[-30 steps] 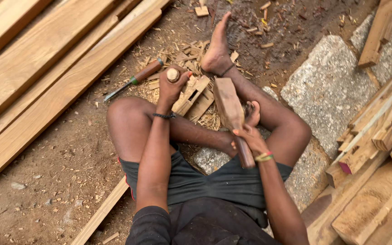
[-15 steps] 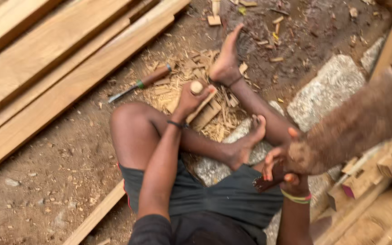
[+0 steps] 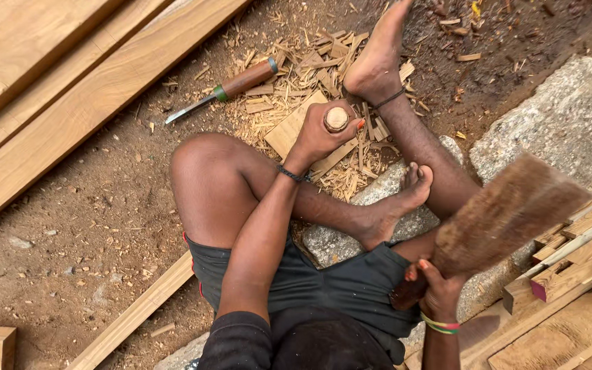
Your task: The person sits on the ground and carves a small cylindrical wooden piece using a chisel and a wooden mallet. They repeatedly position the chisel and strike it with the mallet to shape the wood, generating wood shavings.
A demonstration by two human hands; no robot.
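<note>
Your left hand (image 3: pixel 320 137) grips a chisel (image 3: pixel 336 119) on the wood block (image 3: pixel 294 129), your right hand (image 3: pixel 438 291) grips the raised mallet (image 3: pixel 498 223), chips (image 3: pixel 310 62) lie around, carving unfinished.

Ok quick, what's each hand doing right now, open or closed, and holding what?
Left hand: closed around the wooden handle of a chisel, held upright over the small wood block.
Right hand: closed on the handle of the raised wooden mallet.

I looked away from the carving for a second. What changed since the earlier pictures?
The right hand has swung the wooden mallet up and off to the right, away from the workpiece. The left hand keeps gripping the upright chisel handle on the small wood block. The spare chisel lies where it was.
</note>
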